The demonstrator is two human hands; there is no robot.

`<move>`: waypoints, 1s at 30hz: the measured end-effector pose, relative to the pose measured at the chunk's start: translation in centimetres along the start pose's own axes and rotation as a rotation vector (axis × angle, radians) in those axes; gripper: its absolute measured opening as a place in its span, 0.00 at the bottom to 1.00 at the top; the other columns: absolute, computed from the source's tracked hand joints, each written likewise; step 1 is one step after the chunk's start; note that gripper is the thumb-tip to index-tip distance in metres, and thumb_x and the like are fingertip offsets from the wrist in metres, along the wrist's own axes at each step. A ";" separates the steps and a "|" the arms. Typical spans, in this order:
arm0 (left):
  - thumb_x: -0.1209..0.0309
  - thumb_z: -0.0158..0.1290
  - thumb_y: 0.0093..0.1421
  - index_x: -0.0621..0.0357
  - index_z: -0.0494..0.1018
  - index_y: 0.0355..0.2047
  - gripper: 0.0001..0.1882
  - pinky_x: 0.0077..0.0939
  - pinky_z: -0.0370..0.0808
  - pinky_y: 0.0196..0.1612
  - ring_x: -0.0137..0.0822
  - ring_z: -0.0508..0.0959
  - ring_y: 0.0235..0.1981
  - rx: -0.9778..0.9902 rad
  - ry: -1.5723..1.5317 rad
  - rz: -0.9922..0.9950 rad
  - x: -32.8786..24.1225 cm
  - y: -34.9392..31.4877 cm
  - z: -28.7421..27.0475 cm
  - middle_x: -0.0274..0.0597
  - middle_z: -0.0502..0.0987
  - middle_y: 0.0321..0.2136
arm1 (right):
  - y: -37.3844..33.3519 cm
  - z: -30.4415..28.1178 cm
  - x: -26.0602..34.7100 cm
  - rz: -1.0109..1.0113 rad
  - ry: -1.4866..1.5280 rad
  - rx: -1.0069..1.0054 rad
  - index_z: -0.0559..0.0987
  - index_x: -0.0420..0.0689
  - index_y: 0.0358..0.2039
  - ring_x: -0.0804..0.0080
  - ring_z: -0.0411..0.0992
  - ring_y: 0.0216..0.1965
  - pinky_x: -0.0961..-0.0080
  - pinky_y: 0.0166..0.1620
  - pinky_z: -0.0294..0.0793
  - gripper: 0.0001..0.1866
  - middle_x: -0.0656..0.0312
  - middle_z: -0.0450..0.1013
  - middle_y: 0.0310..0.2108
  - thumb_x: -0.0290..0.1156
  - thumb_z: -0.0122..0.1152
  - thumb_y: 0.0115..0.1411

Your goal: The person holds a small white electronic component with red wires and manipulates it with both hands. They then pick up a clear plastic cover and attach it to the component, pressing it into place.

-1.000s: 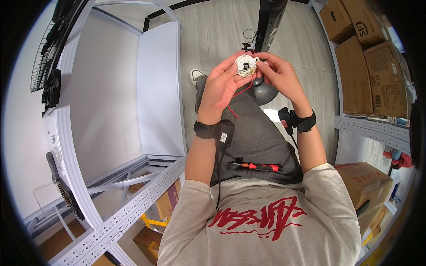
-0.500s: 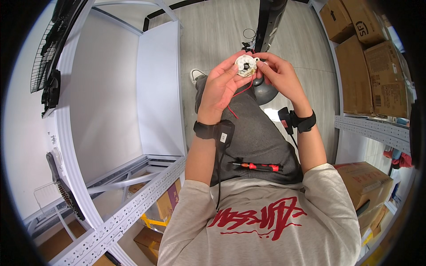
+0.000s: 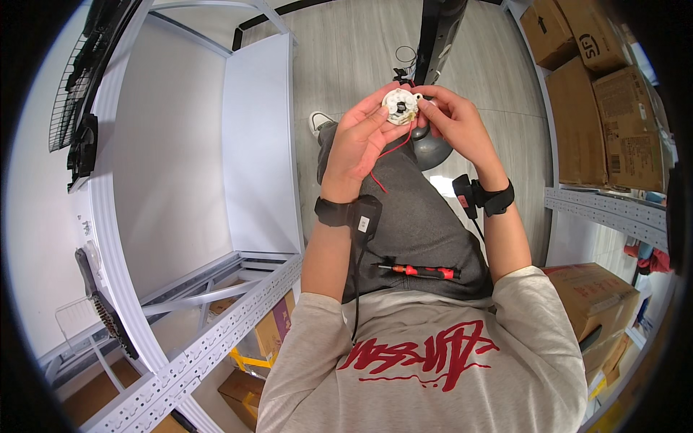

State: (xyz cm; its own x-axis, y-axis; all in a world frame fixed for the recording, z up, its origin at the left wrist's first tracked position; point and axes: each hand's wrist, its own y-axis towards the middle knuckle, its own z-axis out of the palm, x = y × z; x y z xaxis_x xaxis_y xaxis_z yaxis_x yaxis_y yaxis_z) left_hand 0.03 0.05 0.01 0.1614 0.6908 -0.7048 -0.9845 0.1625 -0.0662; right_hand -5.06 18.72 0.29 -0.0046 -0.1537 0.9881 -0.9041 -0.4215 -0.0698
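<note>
Over my lap I hold up a small round white plastic part (image 3: 399, 106) with a dark centre and a little side lug. My left hand (image 3: 363, 130) grips it from the left, thumb on its face and fingers behind. The fingers of my right hand (image 3: 451, 119) pinch its right edge beside the lug. A red wire (image 3: 393, 149) hangs from the part past my left palm. Lying across my lap is a red and black screwdriver (image 3: 422, 271), its tip pointing left.
A black post (image 3: 437, 43) on a rounded grey base (image 3: 433, 150) stands just beyond my hands. At the left is a white metal shelf frame (image 3: 263, 144). Cardboard boxes (image 3: 574, 126) stack on the right-hand shelving, with another box (image 3: 595, 296) lower down. Straps with dark devices circle both wrists.
</note>
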 end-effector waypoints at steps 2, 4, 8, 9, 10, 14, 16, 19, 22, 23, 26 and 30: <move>0.74 0.43 0.69 0.75 0.55 0.64 0.25 0.50 0.70 0.62 0.53 0.71 0.59 0.002 0.007 0.001 0.0 0.0 0.0 0.61 0.65 0.60 | 0.0 -0.1 -0.1 0.002 -0.004 0.001 0.77 0.44 0.53 0.87 0.64 0.21 0.87 0.24 0.60 0.15 0.70 0.73 0.24 0.32 0.53 0.68; 0.74 0.43 0.69 0.75 0.55 0.64 0.26 0.50 0.69 0.62 0.53 0.71 0.59 -0.001 0.015 0.005 0.2 0.0 -0.1 0.61 0.65 0.60 | 0.0 -0.1 -0.2 0.007 -0.003 0.002 0.77 0.44 0.53 0.87 0.64 0.21 0.87 0.24 0.60 0.15 0.70 0.73 0.24 0.32 0.53 0.68; 0.74 0.44 0.69 0.75 0.55 0.64 0.26 0.50 0.69 0.62 0.53 0.70 0.59 -0.004 0.019 0.004 0.2 0.0 0.0 0.62 0.65 0.60 | 0.1 -0.3 -0.4 0.011 -0.001 -0.005 0.79 0.46 0.52 0.86 0.68 0.22 0.85 0.25 0.67 0.15 0.70 0.75 0.24 0.32 0.56 0.66; 0.74 0.44 0.69 0.75 0.55 0.64 0.26 0.50 0.69 0.62 0.53 0.70 0.59 -0.003 0.016 0.004 0.1 0.0 -0.1 0.62 0.65 0.60 | 0.1 -0.2 -0.3 0.012 -0.005 -0.006 0.79 0.46 0.52 0.86 0.68 0.22 0.85 0.25 0.67 0.15 0.70 0.75 0.24 0.33 0.56 0.66; 0.74 0.44 0.69 0.75 0.55 0.64 0.26 0.50 0.69 0.62 0.53 0.70 0.59 -0.003 0.013 0.003 0.1 0.0 -0.1 0.62 0.65 0.60 | 0.0 -0.2 -0.1 0.013 -0.010 -0.007 0.79 0.46 0.52 0.86 0.68 0.22 0.85 0.25 0.67 0.15 0.70 0.75 0.24 0.33 0.56 0.66; 0.74 0.44 0.69 0.75 0.55 0.64 0.26 0.50 0.70 0.62 0.53 0.71 0.59 -0.003 0.016 0.003 0.1 0.0 -0.1 0.62 0.65 0.60 | 0.0 -0.2 0.0 0.012 -0.014 -0.008 0.79 0.46 0.52 0.86 0.68 0.22 0.85 0.25 0.67 0.15 0.70 0.75 0.24 0.33 0.56 0.66; 0.74 0.44 0.69 0.75 0.55 0.64 0.26 0.50 0.70 0.62 0.53 0.71 0.59 -0.009 0.010 -0.005 0.0 0.0 0.0 0.62 0.66 0.59 | -0.1 -0.1 0.0 0.009 -0.015 -0.007 0.78 0.44 0.53 0.87 0.66 0.22 0.86 0.24 0.63 0.15 0.70 0.73 0.24 0.32 0.54 0.67; 0.73 0.44 0.69 0.75 0.56 0.63 0.26 0.49 0.71 0.61 0.52 0.72 0.58 -0.004 -0.027 -0.011 -0.1 0.0 -0.1 0.62 0.66 0.59 | 0.0 -0.2 0.0 0.013 -0.012 -0.010 0.78 0.45 0.52 0.86 0.67 0.22 0.86 0.25 0.65 0.15 0.70 0.74 0.24 0.32 0.55 0.67; 0.72 0.44 0.69 0.75 0.56 0.63 0.26 0.49 0.71 0.61 0.52 0.73 0.57 -0.018 -0.025 -0.013 0.0 0.1 0.0 0.61 0.67 0.59 | 0.1 -0.2 -0.1 0.022 -0.004 -0.014 0.79 0.45 0.52 0.86 0.68 0.22 0.86 0.25 0.67 0.15 0.70 0.75 0.24 0.32 0.56 0.66; 0.72 0.44 0.69 0.75 0.56 0.63 0.26 0.49 0.71 0.61 0.51 0.73 0.57 -0.027 -0.016 -0.013 0.0 0.1 0.0 0.61 0.67 0.59 | 0.1 -0.2 -0.1 0.026 0.000 -0.016 0.79 0.45 0.52 0.86 0.68 0.22 0.86 0.25 0.67 0.15 0.70 0.75 0.24 0.32 0.56 0.66; 0.72 0.44 0.70 0.74 0.57 0.63 0.25 0.49 0.71 0.61 0.51 0.72 0.58 -0.018 -0.001 -0.007 0.1 0.1 0.0 0.60 0.66 0.59 | 0.1 -0.2 0.1 0.016 0.001 -0.009 0.79 0.45 0.52 0.86 0.68 0.22 0.86 0.25 0.67 0.15 0.70 0.75 0.24 0.32 0.56 0.66; 0.74 0.43 0.69 0.73 0.57 0.63 0.25 0.49 0.70 0.61 0.51 0.72 0.58 -0.007 -0.005 -0.007 0.1 0.1 -0.1 0.60 0.66 0.60 | 0.0 -0.2 0.3 0.011 -0.010 -0.009 0.79 0.45 0.52 0.86 0.68 0.22 0.85 0.25 0.67 0.15 0.70 0.74 0.24 0.32 0.56 0.66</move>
State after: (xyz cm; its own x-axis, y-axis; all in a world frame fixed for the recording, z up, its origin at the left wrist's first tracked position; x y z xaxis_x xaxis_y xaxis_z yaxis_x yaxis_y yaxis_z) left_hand -0.04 0.04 -0.13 0.1688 0.6935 -0.7004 -0.9838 0.1622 -0.0765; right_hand -5.16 18.83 0.59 -0.0104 -0.1677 0.9858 -0.9080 -0.4113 -0.0795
